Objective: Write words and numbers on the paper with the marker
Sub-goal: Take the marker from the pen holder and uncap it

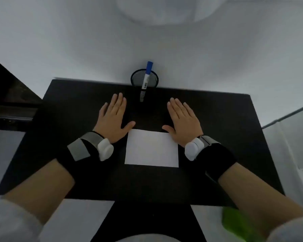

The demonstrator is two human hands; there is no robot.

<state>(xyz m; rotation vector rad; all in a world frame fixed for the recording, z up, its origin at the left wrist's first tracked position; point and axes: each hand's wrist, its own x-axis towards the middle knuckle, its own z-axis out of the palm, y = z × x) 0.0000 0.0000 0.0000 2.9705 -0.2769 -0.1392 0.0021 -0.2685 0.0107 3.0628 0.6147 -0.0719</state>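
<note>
Bare forearms reaching over black table (217, 105). Left hand (113, 117) and right hand (184, 119) flat, fingers spread, no grip on anything. Blank white rectangular paper (151, 148) between wrists. Blue-capped white marker (146, 75) standing in black mesh cup (137, 80), untouched. Writing not yet begun.

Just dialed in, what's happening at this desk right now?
Nothing is being handled yet. The person's left hand and right hand lie flat and open on the black table, one at each far corner of a blank white paper. The blue-capped marker stands untouched in the mesh pen cup at the table's far edge. No writing has begun, and neither hand has a grip on anything.
</note>
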